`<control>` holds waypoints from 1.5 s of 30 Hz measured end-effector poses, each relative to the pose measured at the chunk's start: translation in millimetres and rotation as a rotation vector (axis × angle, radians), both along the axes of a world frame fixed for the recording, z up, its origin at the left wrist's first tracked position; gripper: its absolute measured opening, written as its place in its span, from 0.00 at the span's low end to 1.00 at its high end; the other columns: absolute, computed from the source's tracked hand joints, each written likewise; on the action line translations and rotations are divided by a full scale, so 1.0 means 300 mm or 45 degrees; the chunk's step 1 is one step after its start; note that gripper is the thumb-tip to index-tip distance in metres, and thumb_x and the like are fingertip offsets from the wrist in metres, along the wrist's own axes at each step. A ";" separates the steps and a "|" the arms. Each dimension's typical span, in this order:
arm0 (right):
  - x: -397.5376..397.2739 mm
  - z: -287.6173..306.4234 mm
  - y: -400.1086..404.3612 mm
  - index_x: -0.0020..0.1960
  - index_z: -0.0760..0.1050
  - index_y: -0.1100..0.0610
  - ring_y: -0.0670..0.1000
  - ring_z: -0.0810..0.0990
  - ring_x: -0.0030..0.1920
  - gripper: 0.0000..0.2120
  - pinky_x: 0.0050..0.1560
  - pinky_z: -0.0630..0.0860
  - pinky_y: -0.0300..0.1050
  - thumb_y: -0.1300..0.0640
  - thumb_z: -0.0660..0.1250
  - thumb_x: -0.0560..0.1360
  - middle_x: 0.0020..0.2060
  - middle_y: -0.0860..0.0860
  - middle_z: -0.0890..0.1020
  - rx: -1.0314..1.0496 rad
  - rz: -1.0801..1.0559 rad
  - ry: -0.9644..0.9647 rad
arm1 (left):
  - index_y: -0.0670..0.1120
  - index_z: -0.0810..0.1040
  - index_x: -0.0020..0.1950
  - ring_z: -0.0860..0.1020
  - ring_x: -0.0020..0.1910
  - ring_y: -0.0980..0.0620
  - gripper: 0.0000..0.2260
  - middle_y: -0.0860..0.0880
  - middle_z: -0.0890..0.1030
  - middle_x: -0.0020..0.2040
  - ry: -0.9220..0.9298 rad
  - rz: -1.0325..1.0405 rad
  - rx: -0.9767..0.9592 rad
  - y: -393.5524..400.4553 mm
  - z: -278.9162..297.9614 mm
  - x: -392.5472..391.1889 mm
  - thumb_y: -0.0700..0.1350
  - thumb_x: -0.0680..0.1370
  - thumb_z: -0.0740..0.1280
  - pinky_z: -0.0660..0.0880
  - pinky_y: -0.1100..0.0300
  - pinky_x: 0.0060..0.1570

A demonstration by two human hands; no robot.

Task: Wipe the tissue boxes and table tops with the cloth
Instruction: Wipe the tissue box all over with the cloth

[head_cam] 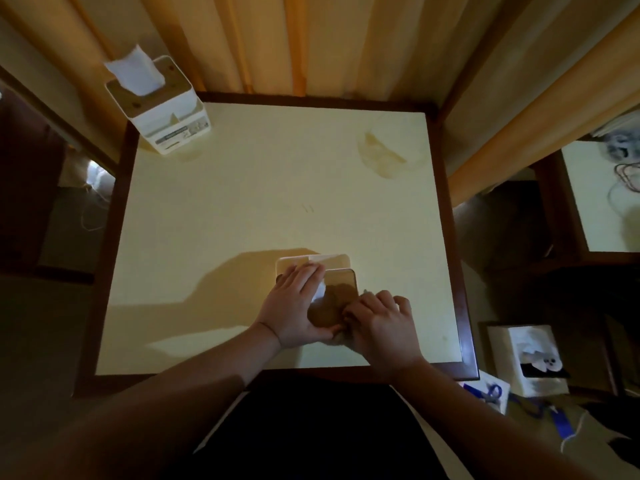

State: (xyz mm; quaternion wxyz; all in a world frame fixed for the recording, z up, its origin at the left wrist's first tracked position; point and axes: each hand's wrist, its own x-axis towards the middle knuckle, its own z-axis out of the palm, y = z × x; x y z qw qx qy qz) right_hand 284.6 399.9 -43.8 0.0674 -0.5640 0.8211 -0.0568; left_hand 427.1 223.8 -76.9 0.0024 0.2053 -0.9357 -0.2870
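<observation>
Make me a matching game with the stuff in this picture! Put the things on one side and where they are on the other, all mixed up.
Things:
1. Tissue box with a tissue sticking up
2. Tissue box under the hands
3. Brownish stain
4. Blue scissors

Places:
A. Far right part of the table top
B. Off the table, low on the right
C. Far left corner of the table
D. Near edge of the table, in the middle

Pairs: 1-C, 2-D, 3-A, 4-B
</observation>
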 end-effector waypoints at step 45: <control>0.025 -0.015 -0.177 0.48 0.81 0.50 0.54 0.81 0.41 0.06 0.31 0.75 0.45 0.50 0.77 0.75 0.42 0.47 0.81 -0.158 -0.113 -0.159 | 0.51 0.83 0.43 0.75 0.49 0.52 0.15 0.55 0.80 0.43 0.163 -0.204 -0.150 -0.252 0.071 0.052 0.59 0.80 0.65 0.73 0.51 0.60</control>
